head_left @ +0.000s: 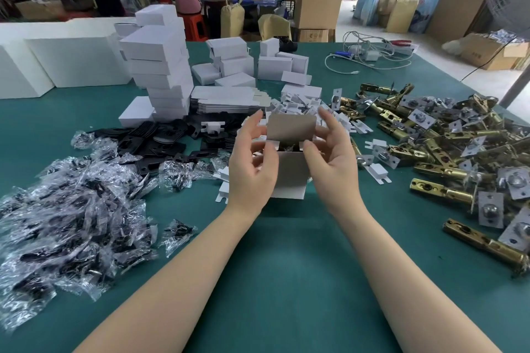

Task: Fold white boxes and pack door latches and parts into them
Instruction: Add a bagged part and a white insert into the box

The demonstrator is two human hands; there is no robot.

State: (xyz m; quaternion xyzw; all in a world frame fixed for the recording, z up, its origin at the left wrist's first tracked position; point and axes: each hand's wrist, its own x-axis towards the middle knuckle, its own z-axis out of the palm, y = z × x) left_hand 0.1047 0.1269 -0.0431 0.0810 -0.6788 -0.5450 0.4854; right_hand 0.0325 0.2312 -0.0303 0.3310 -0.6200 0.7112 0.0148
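A small white box [291,175] stands upright on the green table [286,266], its top flap raised and dark parts showing inside. My left hand [252,163] grips its left side, thumb at the top edge. On the other side my right hand [329,157] holds the box, fingers up by the raised flap. Brass door latches [447,152] lie heaped at the right. Clear bags of dark screws [74,218] are piled at the left. Black plates [160,140] and white card inserts [304,109] lie behind the box.
A tall stack of closed white boxes [163,71] stands at the back left beside flat box blanks [226,100]. More folded boxes [275,66] and white cables [370,57] lie farther back. People work at benches beyond the table.
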